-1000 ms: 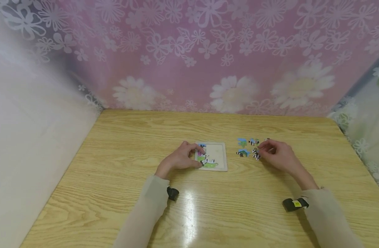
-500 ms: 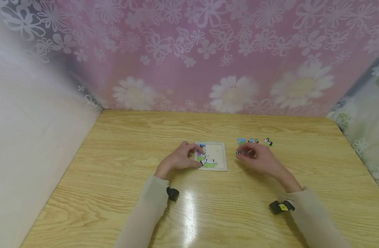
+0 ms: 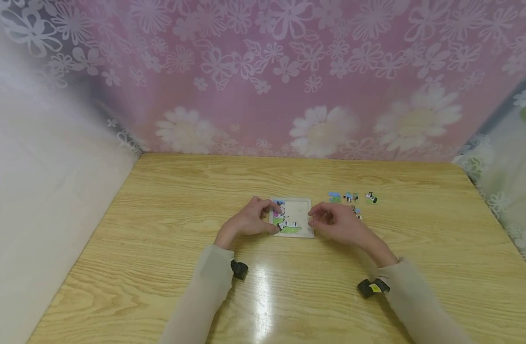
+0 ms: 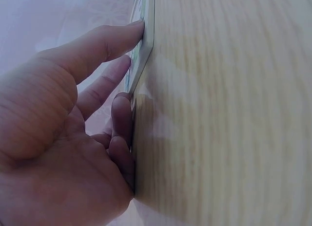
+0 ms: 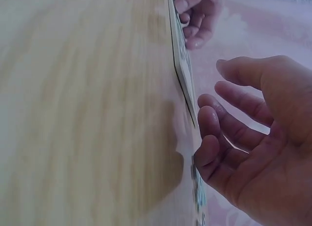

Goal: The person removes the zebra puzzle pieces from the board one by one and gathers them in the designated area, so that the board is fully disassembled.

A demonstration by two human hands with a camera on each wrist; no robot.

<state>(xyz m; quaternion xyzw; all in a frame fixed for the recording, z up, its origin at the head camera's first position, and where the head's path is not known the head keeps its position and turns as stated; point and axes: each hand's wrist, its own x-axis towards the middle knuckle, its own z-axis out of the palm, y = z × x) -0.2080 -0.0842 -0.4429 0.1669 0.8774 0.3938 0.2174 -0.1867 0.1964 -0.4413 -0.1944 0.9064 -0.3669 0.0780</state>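
Observation:
A square wooden puzzle frame (image 3: 305, 234) lies on the table, with several zebra-and-grass picture pieces (image 3: 292, 229) along its left and lower sides and bare board at upper right. My left hand (image 3: 251, 217) rests at its left side, with the thumb and a fingertip pressing on the laid pieces. At the frame's right edge is my right hand (image 3: 338, 222). In the right wrist view, its thumb and fingers (image 5: 243, 70) are apart, with nothing seen between them. Loose puzzle pieces (image 3: 334, 197) lie behind this hand, and one striped piece (image 3: 356, 213) is partly covered by it.
Another loose piece with a black-and-white animal (image 3: 372, 198) lies farthest right. The wood-grain table (image 3: 181, 191) runs back to a pink flowered curtain (image 3: 246, 95). Black wrist cameras (image 3: 239, 269) hang at both sleeves, low over the table.
My right hand has moved left from the loose pieces to the frame's right edge, uncovering the animal piece at far right. My left hand stays in place on the puzzle.

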